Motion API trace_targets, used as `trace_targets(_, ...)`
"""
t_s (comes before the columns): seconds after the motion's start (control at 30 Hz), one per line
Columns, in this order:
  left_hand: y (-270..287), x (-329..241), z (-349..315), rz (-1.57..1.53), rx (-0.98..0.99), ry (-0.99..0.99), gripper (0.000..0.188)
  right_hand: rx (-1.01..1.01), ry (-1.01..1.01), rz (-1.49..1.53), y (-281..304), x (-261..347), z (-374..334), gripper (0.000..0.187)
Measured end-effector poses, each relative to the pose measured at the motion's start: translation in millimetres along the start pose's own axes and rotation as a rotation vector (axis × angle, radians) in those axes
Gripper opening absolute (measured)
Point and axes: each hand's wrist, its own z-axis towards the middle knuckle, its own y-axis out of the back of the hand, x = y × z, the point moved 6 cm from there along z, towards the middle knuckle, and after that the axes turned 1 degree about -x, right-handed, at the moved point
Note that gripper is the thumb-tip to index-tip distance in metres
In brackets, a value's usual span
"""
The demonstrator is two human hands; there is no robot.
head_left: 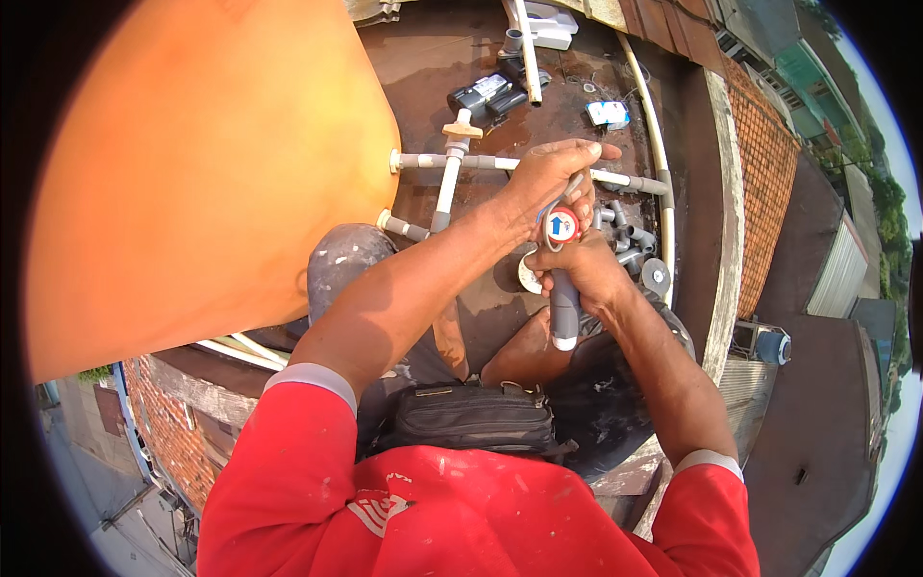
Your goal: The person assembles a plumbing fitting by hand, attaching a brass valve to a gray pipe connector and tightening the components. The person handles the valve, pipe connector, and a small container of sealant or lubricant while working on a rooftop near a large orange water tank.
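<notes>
Before me I hold an inline water device, likely a flow switch, with a round red-rimmed face bearing a blue arrow. A grey cable loops around it. A grey pipe with a white end extends from it toward my body. My left hand is curled around the device's far side and the cable, one finger stretching to the right. Wrapped around its near side, where the grey pipe joins, is my right hand. The fingers partly hide the device body.
A large orange tank stands left, joined to white pipes with a tan-handled valve. Grey fittings and a grey disc lie at right. Black tools and a blue-white packet lie farther off. The roof ledge runs right.
</notes>
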Motion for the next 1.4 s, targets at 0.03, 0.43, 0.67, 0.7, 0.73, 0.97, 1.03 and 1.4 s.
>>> trace_targets(0.03,2,1,1,0.061,-0.071,-0.011,0.041,-0.054,0.023,-0.088,3,-3,3,0.018)
trace_targets(0.43,31,-17,4,-0.146,-0.264,0.046,0.040,0.242,0.027,0.251,3,24,-6,0.033)
trace_targets(0.67,41,-17,-5,-0.078,-0.522,-0.013,0.034,-0.370,0.607,-1.130,-5,42,-15,0.051)
trace_targets(0.7,43,-17,-5,-0.087,-0.561,0.002,0.033,-0.277,0.567,-0.939,-1,37,-10,0.051)
trace_targets(0.73,44,-17,-4,-0.090,-0.505,-0.016,0.034,-0.184,0.524,-0.749,5,34,-6,0.051)
trace_targets(0.97,38,-20,-4,-0.196,-0.483,0.026,0.035,0.081,0.138,-0.129,8,22,-2,0.044)
trace_targets(1.03,36,-19,-3,-0.169,-0.503,0.008,0.035,-0.095,0.313,-0.566,8,30,-2,0.039)
trace_targets(1.4,38,-27,-4,-0.202,-0.480,0.090,0.039,0.097,0.086,0.143,12,26,-4,0.039)
